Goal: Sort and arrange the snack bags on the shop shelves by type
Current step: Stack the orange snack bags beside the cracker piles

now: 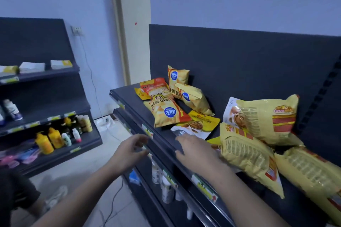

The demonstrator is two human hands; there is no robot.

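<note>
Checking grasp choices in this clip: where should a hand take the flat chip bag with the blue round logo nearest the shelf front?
Take the chip bag probably by the crimped end nearest the person, pinched from the shelf front. It lies flat and puffed, so its middle offers little to hold; that thin end is bare, while other bags crowd its far end.

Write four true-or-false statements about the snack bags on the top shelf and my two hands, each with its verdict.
1. The left hand holds nothing. True.
2. The large pale-yellow crinkly bags lie at the left end of the dark top shelf. False: they lie at its right end.
3. A small yellow chip bag with a round blue badge stands upright against the dark back panel. True.
4. The right hand grips one of the large bags. False: its fingers are stretched out, gripping nothing.
</note>
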